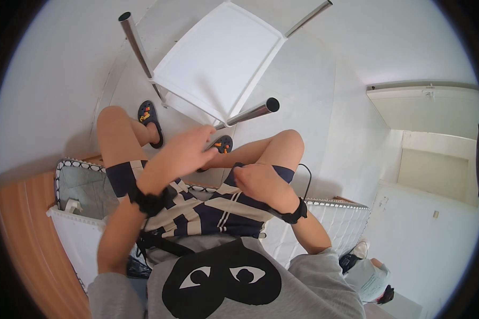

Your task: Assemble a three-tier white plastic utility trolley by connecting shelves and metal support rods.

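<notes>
A white rectangular shelf panel [218, 58] with chrome tube legs stands in front of my knees. Its nearest tube [255, 112] has an open dark end tilted toward me. My left hand [189, 154] is raised over my lap just short of that tube, palm turned inward, thumb and fingers apart, and nothing shows in it. Lower and to the right, my right hand [261, 183] hovers by my right thigh with curled fingers. Whether those fingers hold something small is hidden. Both wrists wear black bands.
I sit on a white quilted seat with patterned trim [330, 223]. Wood-look boarding [32, 239] lies at the lower left. Dark clogs [148, 114] are on my feet below the panel. A pale bag [367, 279] lies at the right, near white cabinets [426, 175].
</notes>
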Motion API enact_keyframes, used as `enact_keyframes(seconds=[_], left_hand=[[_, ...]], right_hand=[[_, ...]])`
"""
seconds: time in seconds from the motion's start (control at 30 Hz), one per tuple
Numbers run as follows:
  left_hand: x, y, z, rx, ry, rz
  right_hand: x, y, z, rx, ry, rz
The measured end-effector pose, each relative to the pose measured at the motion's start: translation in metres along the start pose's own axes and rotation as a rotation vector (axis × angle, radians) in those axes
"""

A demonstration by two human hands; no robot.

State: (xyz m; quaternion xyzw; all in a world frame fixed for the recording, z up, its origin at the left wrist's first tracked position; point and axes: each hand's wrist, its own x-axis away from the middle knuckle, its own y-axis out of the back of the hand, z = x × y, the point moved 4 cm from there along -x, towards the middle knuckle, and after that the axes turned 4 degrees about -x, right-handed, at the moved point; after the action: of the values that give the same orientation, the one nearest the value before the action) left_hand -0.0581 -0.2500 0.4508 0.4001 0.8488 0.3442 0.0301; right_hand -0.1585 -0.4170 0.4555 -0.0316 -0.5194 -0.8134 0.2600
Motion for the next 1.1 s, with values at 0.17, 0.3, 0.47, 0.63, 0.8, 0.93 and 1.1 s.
enact_keyframes(seconds=[0.17,0.3,0.47,0.63,0.8,0.93,1.1], left_hand=[[0.007,-0.03,-0.017,0.069,0.06,0.016],[-0.002,-0.035,-0.009,0.129,0.154,-0.056],[-0.034,-0.042,0.03,-0.267,0.101,-0.233],[-0.083,-0.036,0.05,-0.729,-0.196,-0.365],[-0.111,-0.035,0.06,-0.74,-0.5,-0.243],[-0.121,-0.051,0.073,-0.711,-0.59,-0.171],[-0.124,-0.057,0.07,-0.73,-0.592,-0.215]], right_hand=[[-0.001,0.011,-0.036,-0.208,-0.3,0.018],[-0.02,0.043,-0.034,-0.41,-0.074,-0.607],[-0.069,0.07,-0.023,-0.756,0.04,-0.726],[-0.108,0.057,-0.04,-1.123,0.094,-0.721],[-0.108,0.056,-0.025,-1.148,0.015,-0.545],[-0.108,0.062,-0.019,-1.11,0.007,-0.464],[-0.112,0.071,-0.025,-1.102,0.031,-0.377]])
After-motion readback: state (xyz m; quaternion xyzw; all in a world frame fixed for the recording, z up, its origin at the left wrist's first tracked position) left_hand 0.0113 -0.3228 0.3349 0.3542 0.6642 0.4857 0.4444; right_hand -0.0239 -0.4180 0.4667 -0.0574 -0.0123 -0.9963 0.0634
